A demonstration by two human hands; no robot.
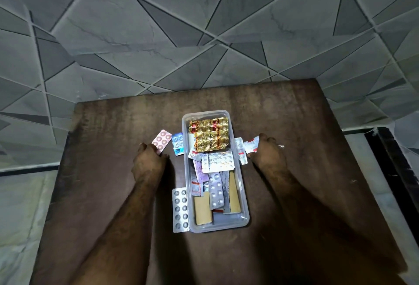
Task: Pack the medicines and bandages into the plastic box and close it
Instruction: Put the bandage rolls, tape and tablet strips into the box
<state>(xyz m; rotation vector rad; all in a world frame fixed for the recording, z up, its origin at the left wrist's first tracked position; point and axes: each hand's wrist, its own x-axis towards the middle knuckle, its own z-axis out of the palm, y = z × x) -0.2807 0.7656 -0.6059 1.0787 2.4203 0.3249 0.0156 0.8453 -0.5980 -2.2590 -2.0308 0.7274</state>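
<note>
Pink blister strip (pixel 161 139) pinched in left fingers (pixel 156 150); right fingers (pixel 254 153) grip white strip (pixel 251 144).

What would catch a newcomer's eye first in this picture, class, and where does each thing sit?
A clear plastic box sits mid-table, crammed with pill strips, and a shiny gold blister pack at its far end stands out most. The left hand touches a pink strip left of the box, while the right hand grips a white and red strip on the other side.
</note>
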